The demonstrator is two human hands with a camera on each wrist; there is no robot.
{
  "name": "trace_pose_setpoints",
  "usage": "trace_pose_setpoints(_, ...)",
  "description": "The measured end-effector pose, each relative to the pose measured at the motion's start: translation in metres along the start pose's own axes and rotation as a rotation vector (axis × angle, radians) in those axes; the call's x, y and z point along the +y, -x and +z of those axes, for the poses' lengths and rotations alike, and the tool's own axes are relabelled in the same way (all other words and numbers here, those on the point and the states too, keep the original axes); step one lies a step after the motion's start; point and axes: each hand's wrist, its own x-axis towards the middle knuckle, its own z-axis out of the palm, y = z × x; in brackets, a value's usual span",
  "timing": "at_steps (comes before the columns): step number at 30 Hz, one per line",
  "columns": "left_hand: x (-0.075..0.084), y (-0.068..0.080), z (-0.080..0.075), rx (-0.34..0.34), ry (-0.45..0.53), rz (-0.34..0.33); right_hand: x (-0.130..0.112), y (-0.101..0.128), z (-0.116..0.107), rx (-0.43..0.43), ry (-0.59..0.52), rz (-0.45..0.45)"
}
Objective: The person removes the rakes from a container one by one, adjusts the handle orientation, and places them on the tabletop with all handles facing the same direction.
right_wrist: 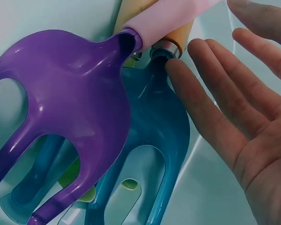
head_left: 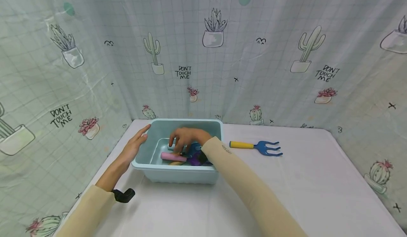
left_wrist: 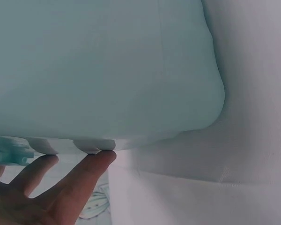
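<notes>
One toy rake [head_left: 257, 147], blue head with a yellow handle, lies out on the white table [head_left: 318, 180] at centre right of the head view, just beside the light blue tub [head_left: 178, 173]. That reads as an unloading barely begun: one piece out, several left in the tub. The right hand [head_left: 186, 138] is down inside the tub at frame centre, palm down over a pink handle [head_left: 173, 156], the forearm crossing the near rim. The left hand [head_left: 133, 147] lies flat against the tub's left outer wall, fingers straight, probably steadying it. A small black object [head_left: 124, 195] sits by the left sleeve at lower left; what it is I cannot tell.

Left wrist view: the tub [left_wrist: 103, 70] wall fills the upper frame. Straight fingertips [left_wrist: 100, 159] at lower left touch under its rim, gripping nothing.

Right wrist view: a purple rake [right_wrist: 70, 112] on a pink handle [right_wrist: 171, 16] lies across a teal rake [right_wrist: 150, 150], filling left and centre. The right hand [right_wrist: 243, 126] takes up the right side, palm open, fingers spread and straight, one fingertip at the metal collar of an orange handle [right_wrist: 178, 35]. Nothing is grasped yet. Green pieces below the rakes are too hidden to name.
</notes>
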Motion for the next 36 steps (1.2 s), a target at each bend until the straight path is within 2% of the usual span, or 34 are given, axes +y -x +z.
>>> trace_pose_setpoints(12,0.002,0.000,0.001,-0.002,-0.007,-0.022,0.001,0.000,0.001,-0.065,0.029,0.061)
trace_pose_setpoints(22,0.000,-0.001,0.001,-0.004,-0.004,-0.028,0.000,-0.002,0.004,-0.126,-0.007,0.105)
trace_pose_setpoints(36,0.000,-0.002,0.000,-0.015,-0.001,-0.027,0.002,-0.008,0.012,-0.076,0.048,0.130)
